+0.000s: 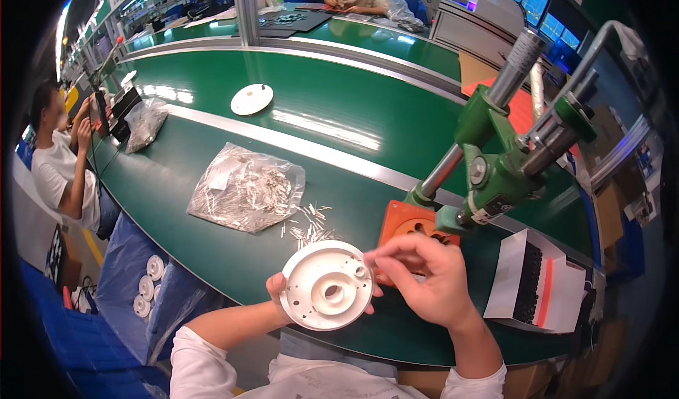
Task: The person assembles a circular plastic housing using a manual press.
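A white round plastic housing (pixel 300 300), with a raised ring and hole in its middle, is tilted up above the table's near edge. My left hand (pixel 277 294) grips it from below and behind, thumb at the left rim and fingertips showing at the right. At the upper right rim, beside a small round post, my right hand (pixel 433 279) is closed with thumb and forefinger pinched together. Whatever is between those fingertips is too small to make out. Just beyond the housing lie loose thin metal pins (pixel 311 223), spilling from a clear plastic bag (pixel 244 187) full of them.
A green hand press (pixel 488 180) with an orange base (pixel 396 222) stands right. Near it is a white box (pixel 511 279) of black parts. A white disc (pixel 252 100) lies on the green belt (pixel 332 91). A blue-lined bin (pixel 124 286) holds white housings; co-workers sit left and beyond.
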### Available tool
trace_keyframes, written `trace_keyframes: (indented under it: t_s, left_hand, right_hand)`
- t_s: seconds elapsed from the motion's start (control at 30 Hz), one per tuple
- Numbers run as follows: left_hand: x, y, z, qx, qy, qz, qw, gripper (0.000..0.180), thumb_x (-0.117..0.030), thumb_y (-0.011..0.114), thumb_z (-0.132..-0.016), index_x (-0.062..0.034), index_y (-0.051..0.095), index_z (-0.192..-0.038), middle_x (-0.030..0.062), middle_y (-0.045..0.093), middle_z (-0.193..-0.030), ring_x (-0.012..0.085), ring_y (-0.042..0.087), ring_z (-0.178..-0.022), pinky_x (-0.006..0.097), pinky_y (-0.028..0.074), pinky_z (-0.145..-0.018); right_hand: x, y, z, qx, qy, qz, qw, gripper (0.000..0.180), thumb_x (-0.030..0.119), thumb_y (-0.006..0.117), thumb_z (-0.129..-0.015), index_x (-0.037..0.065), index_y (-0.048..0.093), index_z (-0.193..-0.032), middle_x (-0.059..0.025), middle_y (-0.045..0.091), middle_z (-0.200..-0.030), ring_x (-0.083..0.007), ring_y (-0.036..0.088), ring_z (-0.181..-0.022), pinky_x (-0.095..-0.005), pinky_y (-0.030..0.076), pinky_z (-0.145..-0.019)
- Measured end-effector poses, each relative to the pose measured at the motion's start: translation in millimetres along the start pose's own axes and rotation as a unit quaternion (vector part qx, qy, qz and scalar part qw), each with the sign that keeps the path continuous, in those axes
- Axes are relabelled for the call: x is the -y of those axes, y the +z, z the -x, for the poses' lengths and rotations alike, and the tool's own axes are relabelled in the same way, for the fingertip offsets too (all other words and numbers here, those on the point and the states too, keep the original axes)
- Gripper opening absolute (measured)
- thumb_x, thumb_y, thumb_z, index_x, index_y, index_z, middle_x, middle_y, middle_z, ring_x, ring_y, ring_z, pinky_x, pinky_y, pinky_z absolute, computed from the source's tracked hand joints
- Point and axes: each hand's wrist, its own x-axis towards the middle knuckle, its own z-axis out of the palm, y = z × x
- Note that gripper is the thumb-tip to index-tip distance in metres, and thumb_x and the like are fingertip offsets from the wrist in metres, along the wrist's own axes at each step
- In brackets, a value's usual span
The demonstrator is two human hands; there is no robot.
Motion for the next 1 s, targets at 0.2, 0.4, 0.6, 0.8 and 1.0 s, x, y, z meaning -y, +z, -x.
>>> trace_keyframes:
  t_s: [0.2,0.4,0.6,0.8,1.0]
  left_hand:
    - [1,5,-37,0.082,-0.122,-0.016,0.989,0.145,-0.076,0.089,-0.058,-0.0014,0.023,-0.163,0.0246,0.05,-0.15,0.043,0.055,-0.139,0.05,0.046,-0.119]
    - [2,14,-50,0.075,-0.155,-0.037,0.984,0.154,-0.082,0.086,-0.054,0.0009,0.018,-0.166,0.0247,0.049,-0.152,0.0437,0.057,-0.135,0.049,0.044,-0.118]
    - [2,19,-57,0.087,-0.16,-0.04,0.983,0.156,-0.074,0.091,-0.055,-0.0003,0.012,-0.167,0.0202,0.044,-0.158,0.0357,0.052,-0.144,0.044,0.039,-0.123]
    - [18,-12,-42,0.082,-0.12,-0.082,0.986,0.153,-0.075,0.09,-0.056,-0.0004,0.015,-0.166,0.0197,0.036,-0.164,0.0302,0.04,-0.152,0.043,0.033,-0.126]
    - [23,-18,-44,0.102,-0.116,-0.053,0.987,0.15,-0.075,0.089,-0.057,-0.0007,0.017,-0.166,0.0217,0.039,-0.162,0.0376,0.045,-0.148,0.047,0.037,-0.124]
  right_hand:
    - [-24,-19,36,-0.082,-0.094,0.11,0.986,0.012,-0.008,0.076,-0.091,-0.003,0.076,-0.101,-0.0108,0.071,-0.102,-0.0113,0.071,-0.075,-0.0217,0.057,-0.061]
    - [-33,-26,46,-0.135,-0.117,0.132,0.975,0.014,-0.002,0.082,-0.089,0.001,0.079,-0.102,-0.0055,0.068,-0.095,-0.0076,0.064,-0.066,-0.0227,0.049,-0.054]
    - [-28,-25,50,-0.15,-0.207,0.245,0.935,0.015,-0.001,0.084,-0.085,0.001,0.079,-0.099,-0.0074,0.069,-0.09,-0.0161,0.067,-0.065,-0.029,0.053,-0.055]
    - [-21,-16,51,-0.141,-0.234,0.26,0.926,0.015,0.005,0.085,-0.081,0.004,0.08,-0.095,-0.0063,0.07,-0.086,-0.0225,0.067,-0.069,-0.0326,0.055,-0.06]
    - [-12,-11,42,-0.114,-0.224,0.251,0.935,0.015,0.001,0.085,-0.08,0.003,0.079,-0.094,-0.0067,0.069,-0.085,-0.0232,0.067,-0.069,-0.0334,0.055,-0.061]
